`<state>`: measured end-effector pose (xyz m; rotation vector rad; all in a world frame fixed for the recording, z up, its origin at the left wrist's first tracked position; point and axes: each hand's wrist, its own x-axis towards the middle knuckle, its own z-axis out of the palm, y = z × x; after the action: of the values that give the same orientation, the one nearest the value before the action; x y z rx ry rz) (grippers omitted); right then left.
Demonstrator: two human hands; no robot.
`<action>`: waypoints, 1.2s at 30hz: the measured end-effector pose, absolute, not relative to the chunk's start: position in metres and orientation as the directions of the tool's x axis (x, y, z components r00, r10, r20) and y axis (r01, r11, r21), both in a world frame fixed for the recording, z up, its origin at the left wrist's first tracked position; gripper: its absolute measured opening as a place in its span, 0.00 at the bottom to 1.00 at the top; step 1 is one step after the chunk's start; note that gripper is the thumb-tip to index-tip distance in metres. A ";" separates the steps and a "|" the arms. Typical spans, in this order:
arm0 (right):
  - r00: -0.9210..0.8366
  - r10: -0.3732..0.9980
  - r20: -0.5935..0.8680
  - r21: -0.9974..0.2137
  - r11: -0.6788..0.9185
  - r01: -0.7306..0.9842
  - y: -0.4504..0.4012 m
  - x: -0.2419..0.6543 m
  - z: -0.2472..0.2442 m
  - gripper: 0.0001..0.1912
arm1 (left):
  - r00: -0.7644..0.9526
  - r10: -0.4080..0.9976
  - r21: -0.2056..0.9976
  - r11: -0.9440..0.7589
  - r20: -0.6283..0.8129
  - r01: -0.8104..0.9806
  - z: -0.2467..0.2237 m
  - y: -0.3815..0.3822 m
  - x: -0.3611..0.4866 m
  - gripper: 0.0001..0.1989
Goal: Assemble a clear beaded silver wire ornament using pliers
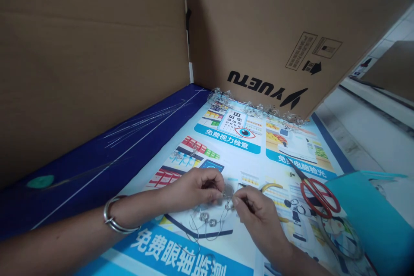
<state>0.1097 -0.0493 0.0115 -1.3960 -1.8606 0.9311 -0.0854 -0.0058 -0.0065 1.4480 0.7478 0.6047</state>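
Wire strands [145, 125] are lying loose on the dark blue sheet [80, 159] at the left, beside a printed poster [233, 155] spreading across the middle of the view. A metal bangle [116, 220] is circling the left wrist, and the left hand [194, 189] is reaching in with its fingers curled and drawn together, pinching at a small clear disc [228, 190] just above the poster. The right hand [258, 215] is meeting it from the other side, thumb and forefinger pressed together on thin wire beside that disc, though the exact grip is partly hidden. Beaded wire [207, 220] is trailing down from both hands onto the poster, its clear beads lying in a loose loop. It is looking light, springy and easily tangled, and the beads seem fragile, so the bare wire near each bead is likely the safest place to hold. Farther right, red-handled scissors [318, 196] are resting on the poster, next to a teal folder [365, 211].
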 end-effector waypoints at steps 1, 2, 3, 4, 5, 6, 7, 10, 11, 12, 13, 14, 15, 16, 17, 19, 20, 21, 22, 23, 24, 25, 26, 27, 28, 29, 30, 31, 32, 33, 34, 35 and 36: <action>-0.243 0.968 0.067 -0.830 0.189 0.525 -0.049 0.110 0.011 0.09 | 0.645 0.760 0.996 0.054 -0.087 0.070 -0.006 -0.006 -0.085 0.05; -0.241 0.968 0.070 -0.828 0.190 0.527 -0.050 0.110 0.010 0.09 | 0.646 0.758 0.996 0.061 -0.086 0.061 -0.006 -0.006 -0.085 0.05; -0.239 0.968 0.075 -0.826 0.195 0.529 -0.050 0.110 0.010 0.08 | 0.647 0.758 0.996 0.069 -0.084 0.049 -0.006 -0.006 -0.085 0.06; -0.241 0.967 0.085 -0.823 0.205 0.530 -0.050 0.110 0.009 0.08 | 0.647 0.758 0.997 0.073 -0.080 0.037 -0.006 -0.006 -0.084 0.06; -0.244 0.965 0.098 -0.820 0.217 0.530 -0.050 0.110 0.009 0.08 | 0.646 0.760 0.997 0.071 -0.073 0.029 -0.005 -0.006 -0.084 0.06; -0.250 0.962 0.110 -0.817 0.231 0.528 -0.050 0.110 0.009 0.08 | 0.644 0.763 0.998 0.061 -0.063 0.026 -0.005 -0.006 -0.084 0.06; -0.257 0.958 0.124 -0.813 0.247 0.527 -0.050 0.110 0.009 0.08 | 0.641 0.766 0.999 0.043 -0.053 0.031 -0.005 -0.007 -0.084 0.05; -0.292 0.939 0.180 -0.779 0.317 0.541 -0.050 0.111 0.010 0.08 | 0.625 0.780 0.997 -0.020 -0.031 0.074 -0.005 -0.007 -0.085 0.05; -0.307 0.930 0.202 -0.757 0.347 0.553 -0.051 0.111 0.010 0.09 | 0.620 0.784 0.996 -0.031 -0.030 0.088 -0.005 -0.007 -0.085 0.05; -0.326 0.918 0.226 -0.730 0.381 0.567 -0.051 0.111 0.009 0.09 | 0.615 0.788 0.994 -0.040 -0.031 0.101 -0.004 -0.007 -0.085 0.05; -0.346 0.904 0.250 -0.699 0.416 0.582 -0.052 0.111 0.008 0.09 | 0.611 0.791 0.993 -0.045 -0.034 0.114 -0.004 -0.007 -0.085 0.05; -0.366 0.890 0.272 -0.664 0.449 0.598 -0.053 0.111 0.007 0.09 | 0.606 0.795 0.991 -0.047 -0.039 0.126 -0.004 -0.008 -0.085 0.05; -0.388 0.875 0.291 -0.626 0.480 0.614 -0.054 0.112 0.006 0.09 | 0.601 0.798 0.989 -0.049 -0.046 0.141 -0.003 -0.008 -0.084 0.05; -0.410 0.859 0.306 -0.585 0.509 0.631 -0.055 0.112 0.005 0.08 | 0.594 0.802 0.986 -0.049 -0.055 0.157 -0.003 -0.008 -0.084 0.05; -0.430 0.845 0.319 -0.544 0.535 0.647 -0.055 0.113 0.003 0.08 | 0.588 0.806 0.984 -0.047 -0.063 0.171 -0.003 -0.008 -0.084 0.05; -0.464 0.819 0.337 -0.466 0.574 0.674 -0.057 0.113 0.001 0.08 | 0.584 0.808 0.981 -0.043 -0.077 0.189 -0.002 -0.008 -0.084 0.05; -0.479 0.809 0.340 -0.437 0.587 0.682 -0.057 0.114 0.000 0.08 | 0.586 0.806 0.980 -0.046 -0.078 0.193 -0.002 -0.008 -0.083 0.05; -0.487 0.804 0.342 -0.419 0.594 0.687 -0.058 0.114 0.000 0.07 | 0.590 0.804 0.980 -0.050 -0.075 0.194 -0.002 -0.008 -0.084 0.05; -0.489 0.803 0.341 -0.414 0.595 0.689 -0.058 0.114 0.000 0.07 | 0.593 0.802 0.980 -0.055 -0.070 0.190 -0.002 -0.008 -0.084 0.05; -0.484 0.807 0.338 -0.425 0.590 0.687 -0.058 0.114 0.001 0.07 | 0.597 0.800 0.981 -0.060 -0.063 0.184 -0.002 -0.008 -0.084 0.05; -0.474 0.816 0.330 -0.451 0.578 0.680 -0.057 0.114 0.001 0.07 | 0.600 0.798 0.983 -0.066 -0.053 0.174 -0.002 -0.007 -0.085 0.05; -0.458 0.829 0.322 -0.490 0.560 0.668 -0.056 0.114 0.002 0.07 | 0.603 0.796 0.984 -0.073 -0.040 0.162 -0.003 -0.007 -0.085 0.05; -0.437 0.844 0.311 -0.537 0.536 0.652 -0.055 0.114 0.004 0.07 | 0.607 0.794 0.985 -0.083 -0.025 0.150 -0.003 -0.006 -0.085 0.05; -0.410 0.862 0.297 -0.585 0.504 0.635 -0.054 0.114 0.005 0.07 | 0.611 0.791 0.985 -0.098 -0.009 0.142 -0.003 -0.006 -0.086 0.05; -0.385 0.880 0.277 -0.632 0.469 0.617 -0.053 0.113 0.007 0.07 | 0.617 0.787 0.984 -0.116 0.007 0.137 -0.003 -0.005 -0.086 0.05; -0.358 0.899 0.253 -0.673 0.430 0.602 -0.052 0.113 0.008 0.08 | 0.621 0.783 0.982 -0.133 0.022 0.134 -0.003 -0.005 -0.086 0.05; -0.334 0.915 0.225 -0.710 0.389 0.587 -0.051 0.112 0.009 0.08 | 0.624 0.781 0.981 -0.145 0.031 0.133 -0.003 -0.004 -0.087 0.05; -0.312 0.930 0.196 -0.742 0.348 0.572 -0.051 0.112 0.010 0.09 | 0.626 0.779 0.980 -0.150 0.035 0.132 -0.003 -0.004 -0.087 0.05; -0.292 0.943 0.160 -0.772 0.304 0.558 -0.050 0.112 0.011 0.09 | 0.626 0.779 0.981 -0.146 0.033 0.130 -0.003 -0.004 -0.086 0.04; -0.273 0.954 0.121 -0.800 0.257 0.543 -0.049 0.111 0.011 0.09 | 0.625 0.780 0.982 -0.136 0.027 0.128 -0.003 -0.003 -0.086 0.04; -0.254 0.964 0.079 -0.823 0.207 0.529 -0.049 0.111 0.011 0.09 | 0.624 0.781 0.984 -0.124 0.017 0.129 -0.002 -0.003 -0.086 0.04; -0.236 0.971 0.036 -0.845 0.156 0.512 -0.048 0.111 0.010 0.10 | 0.625 0.781 0.985 -0.113 0.005 0.133 -0.002 -0.003 -0.086 0.03; -0.223 0.975 -0.007 -0.864 0.106 0.493 -0.048 0.112 0.010 0.10 | 0.628 0.779 0.985 -0.105 -0.006 0.139 -0.001 -0.004 -0.086 0.03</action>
<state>0.1116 -0.0480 0.0099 -1.4327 -1.7904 1.0350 -0.0859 -0.0037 -0.0013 1.6134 0.7767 0.6430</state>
